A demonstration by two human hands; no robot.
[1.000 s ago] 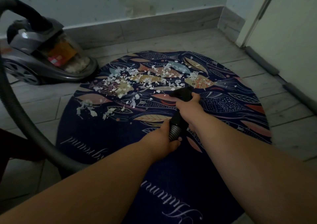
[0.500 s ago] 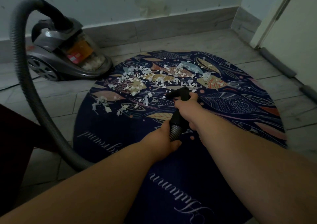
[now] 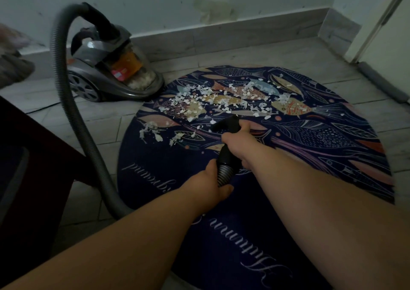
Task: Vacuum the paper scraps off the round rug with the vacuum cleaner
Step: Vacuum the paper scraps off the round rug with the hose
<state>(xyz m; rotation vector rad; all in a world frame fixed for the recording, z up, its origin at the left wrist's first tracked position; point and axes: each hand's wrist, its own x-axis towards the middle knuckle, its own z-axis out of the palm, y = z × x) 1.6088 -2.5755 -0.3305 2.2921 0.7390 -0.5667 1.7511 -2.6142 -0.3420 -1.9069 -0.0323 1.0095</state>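
Ahead of the nozzle (image 3: 224, 124), gripped in your right hand (image 3: 238, 144) with your left hand (image 3: 210, 184) on the hose (image 3: 64, 94), the round rug (image 3: 332, 156) lies open. Only paper scraps (image 3: 221, 100) cover its far half. The vacuum cleaner (image 3: 106, 74) stands at the rug's far-left edge, and the hose arcs down your left side. On the near left, dark furniture (image 3: 33, 167) blocks passage. The right side is free up to the door (image 3: 388, 45).

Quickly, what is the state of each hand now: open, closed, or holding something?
Left hand: closed, gripping the ribbed vacuum hose.
Right hand: closed, gripping the black nozzle tube.
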